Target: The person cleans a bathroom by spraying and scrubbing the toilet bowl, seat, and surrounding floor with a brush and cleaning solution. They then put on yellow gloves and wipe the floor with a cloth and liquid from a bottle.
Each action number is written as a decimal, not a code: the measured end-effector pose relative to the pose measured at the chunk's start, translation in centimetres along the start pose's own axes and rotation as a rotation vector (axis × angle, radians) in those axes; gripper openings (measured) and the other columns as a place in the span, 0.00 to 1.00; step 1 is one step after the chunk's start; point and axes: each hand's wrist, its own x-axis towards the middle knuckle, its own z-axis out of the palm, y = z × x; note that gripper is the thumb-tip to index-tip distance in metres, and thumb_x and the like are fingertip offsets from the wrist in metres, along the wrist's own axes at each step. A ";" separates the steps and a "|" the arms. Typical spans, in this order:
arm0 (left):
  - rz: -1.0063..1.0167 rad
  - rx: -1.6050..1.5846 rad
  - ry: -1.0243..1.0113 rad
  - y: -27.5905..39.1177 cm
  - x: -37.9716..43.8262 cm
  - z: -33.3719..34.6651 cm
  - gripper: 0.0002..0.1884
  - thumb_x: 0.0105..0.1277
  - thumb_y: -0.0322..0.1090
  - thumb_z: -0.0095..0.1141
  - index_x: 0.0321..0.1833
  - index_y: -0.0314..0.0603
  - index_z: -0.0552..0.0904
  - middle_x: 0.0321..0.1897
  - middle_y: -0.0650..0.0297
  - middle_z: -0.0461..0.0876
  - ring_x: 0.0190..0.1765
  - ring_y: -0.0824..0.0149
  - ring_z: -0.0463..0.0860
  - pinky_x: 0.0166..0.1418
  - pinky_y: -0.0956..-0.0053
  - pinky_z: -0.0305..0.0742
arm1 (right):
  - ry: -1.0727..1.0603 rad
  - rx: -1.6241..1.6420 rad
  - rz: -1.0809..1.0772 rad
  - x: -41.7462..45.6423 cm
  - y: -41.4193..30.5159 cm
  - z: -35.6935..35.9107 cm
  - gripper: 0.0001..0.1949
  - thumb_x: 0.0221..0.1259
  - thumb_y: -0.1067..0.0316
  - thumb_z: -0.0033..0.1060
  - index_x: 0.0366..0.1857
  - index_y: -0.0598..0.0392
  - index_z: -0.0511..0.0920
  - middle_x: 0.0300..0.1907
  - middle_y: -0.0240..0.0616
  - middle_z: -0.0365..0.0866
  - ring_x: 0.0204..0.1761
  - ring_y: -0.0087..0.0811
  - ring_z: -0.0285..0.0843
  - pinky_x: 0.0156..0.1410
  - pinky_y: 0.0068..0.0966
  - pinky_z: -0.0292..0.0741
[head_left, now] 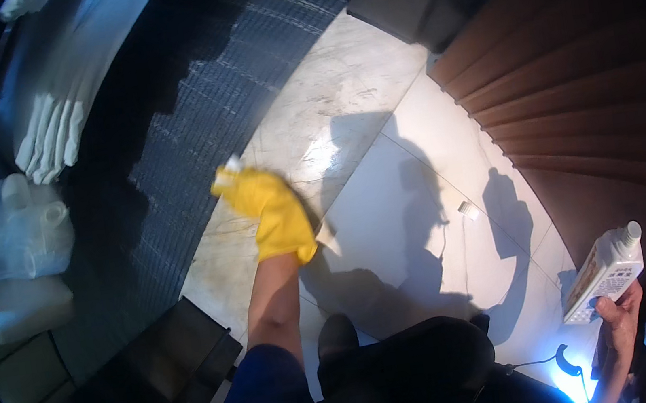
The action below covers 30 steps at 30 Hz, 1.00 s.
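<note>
My left hand (258, 201), in a yellow glove with a loose cuff, hangs above the edge between a pale stone-look floor strip (339, 89) and a dark ribbed surface (188, 152). At its fingertips it grips a small white thing (232, 164), blurred, so its kind cannot be told. My right hand (619, 309) is bare and holds a white plastic bottle (605, 274) by its lower part, at the lower right. The bottle is tilted, its neck end up, and bears writing; whether it is capped cannot be told.
A brown pleated curtain (579, 100) hangs on the right. White cloths (48, 133) and clear plastic bags (14, 230) are at the left. A black box-like object (194, 340) stands lower left. A small white object (468, 210) lies on the tiles. A bright lamp (573, 382) shines lower right.
</note>
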 end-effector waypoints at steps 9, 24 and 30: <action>0.800 -0.445 0.086 19.6 2.6 -2.9 0.31 0.67 0.39 0.58 0.75 0.48 0.70 0.77 0.48 0.64 0.71 0.45 0.71 0.71 0.50 0.67 | 0.002 -0.014 -0.069 -0.7 -1.2 0.0 0.41 0.42 0.41 0.84 0.59 0.57 0.77 0.49 0.37 0.84 0.50 0.33 0.82 0.60 0.30 0.73; -0.216 -0.874 0.170 -9.9 -1.2 3.8 0.16 0.78 0.38 0.46 0.58 0.33 0.73 0.58 0.49 0.76 0.56 0.54 0.79 0.59 0.64 0.75 | -0.057 -0.049 -0.184 2.3 -2.3 1.5 0.41 0.41 0.42 0.85 0.59 0.55 0.78 0.49 0.39 0.86 0.49 0.32 0.84 0.61 0.38 0.77; 0.643 -0.284 -0.232 3.3 -6.2 -3.5 0.29 0.76 0.43 0.47 0.77 0.46 0.63 0.75 0.52 0.66 0.76 0.55 0.65 0.79 0.58 0.59 | -0.096 -0.191 -0.202 2.4 -6.4 4.2 0.42 0.39 0.42 0.82 0.59 0.60 0.76 0.46 0.40 0.84 0.49 0.34 0.81 0.62 0.33 0.73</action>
